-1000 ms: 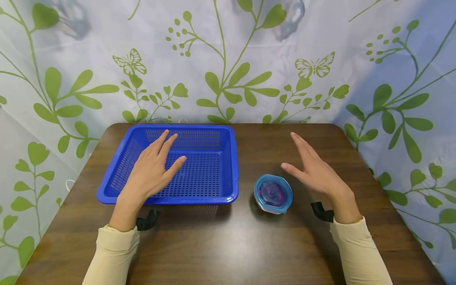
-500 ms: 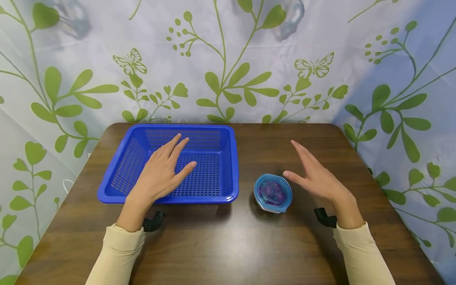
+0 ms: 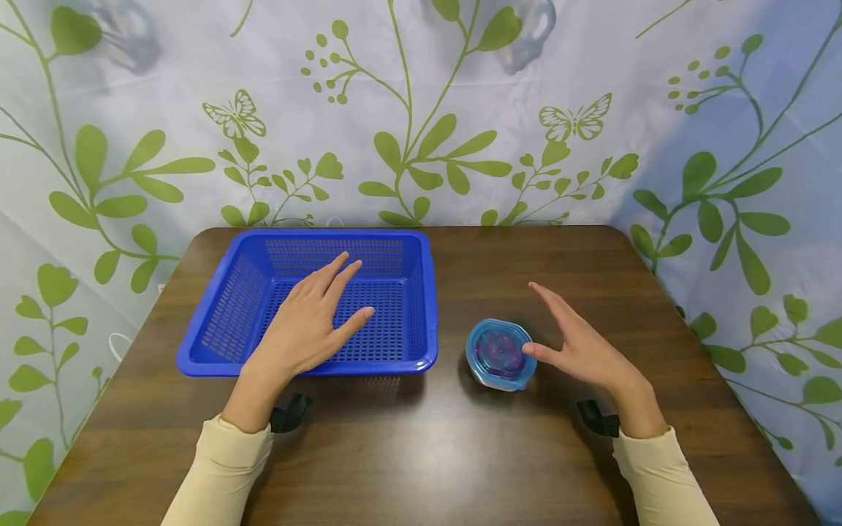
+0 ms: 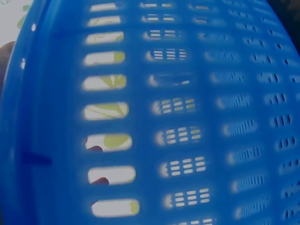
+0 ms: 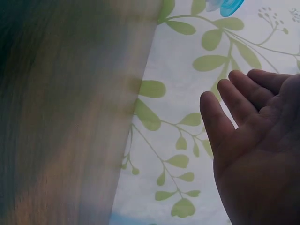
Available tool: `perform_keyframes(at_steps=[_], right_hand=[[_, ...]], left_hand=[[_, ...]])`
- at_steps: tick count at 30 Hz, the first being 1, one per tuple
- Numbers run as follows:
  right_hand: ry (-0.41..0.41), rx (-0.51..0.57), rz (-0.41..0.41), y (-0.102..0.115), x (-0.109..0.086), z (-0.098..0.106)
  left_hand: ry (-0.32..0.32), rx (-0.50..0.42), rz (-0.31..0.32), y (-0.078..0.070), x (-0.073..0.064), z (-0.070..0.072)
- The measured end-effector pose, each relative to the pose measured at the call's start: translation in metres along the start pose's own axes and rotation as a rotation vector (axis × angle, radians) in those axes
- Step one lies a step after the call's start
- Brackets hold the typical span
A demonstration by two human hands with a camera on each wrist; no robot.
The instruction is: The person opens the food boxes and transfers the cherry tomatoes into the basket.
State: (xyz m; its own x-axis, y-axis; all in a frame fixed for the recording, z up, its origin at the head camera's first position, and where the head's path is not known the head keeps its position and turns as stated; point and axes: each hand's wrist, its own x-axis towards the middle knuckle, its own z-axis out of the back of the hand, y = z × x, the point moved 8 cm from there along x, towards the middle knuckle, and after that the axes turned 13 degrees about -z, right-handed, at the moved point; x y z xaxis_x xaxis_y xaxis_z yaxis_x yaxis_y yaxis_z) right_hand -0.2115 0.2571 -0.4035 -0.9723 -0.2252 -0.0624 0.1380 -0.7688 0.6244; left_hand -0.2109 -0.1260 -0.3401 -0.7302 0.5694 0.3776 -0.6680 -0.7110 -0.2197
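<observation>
A blue plastic basket with slotted walls stands on the left half of the table. Over its front rim and interior hangs my left hand, fingers extended and holding nothing. The slotted basket wall fills the left wrist view. Right of the basket sits a small food container with a translucent blue lid; purple contents show through. My right hand hovers just right of it, palm facing it, fingers straight and thumb spread. The thumb tip overlaps the lid's edge; I cannot tell whether it touches. Straight fingers show in the right wrist view.
The brown wooden table runs up to a white curtain printed with green leaves and butterflies. Dark wrist mounts sit under both wrists, beside the cream sleeves.
My left hand has moved right and slightly toward me above the basket. My right hand has come down closer to the container. Basket and container stay in place.
</observation>
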Motion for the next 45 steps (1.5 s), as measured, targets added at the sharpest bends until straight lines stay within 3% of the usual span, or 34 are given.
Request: perform_keyframes(at_steps=[15, 30, 45], right_hand=[[0.088, 0.053, 0.078, -0.003, -0.004, -0.014], [0.177, 0.113, 0.097, -0.009, -0.001, -0.030], [0.263, 0.178, 0.132, -0.009, 0.001, -0.044]], left_hand=[[-0.018, -0.033, -0.128, -0.039, 0.015, -0.014], [0.051, -0.036, -0.237, -0.083, 0.038, -0.040], [0.101, 0.031, -0.356, -0.120, 0.046, -0.066]])
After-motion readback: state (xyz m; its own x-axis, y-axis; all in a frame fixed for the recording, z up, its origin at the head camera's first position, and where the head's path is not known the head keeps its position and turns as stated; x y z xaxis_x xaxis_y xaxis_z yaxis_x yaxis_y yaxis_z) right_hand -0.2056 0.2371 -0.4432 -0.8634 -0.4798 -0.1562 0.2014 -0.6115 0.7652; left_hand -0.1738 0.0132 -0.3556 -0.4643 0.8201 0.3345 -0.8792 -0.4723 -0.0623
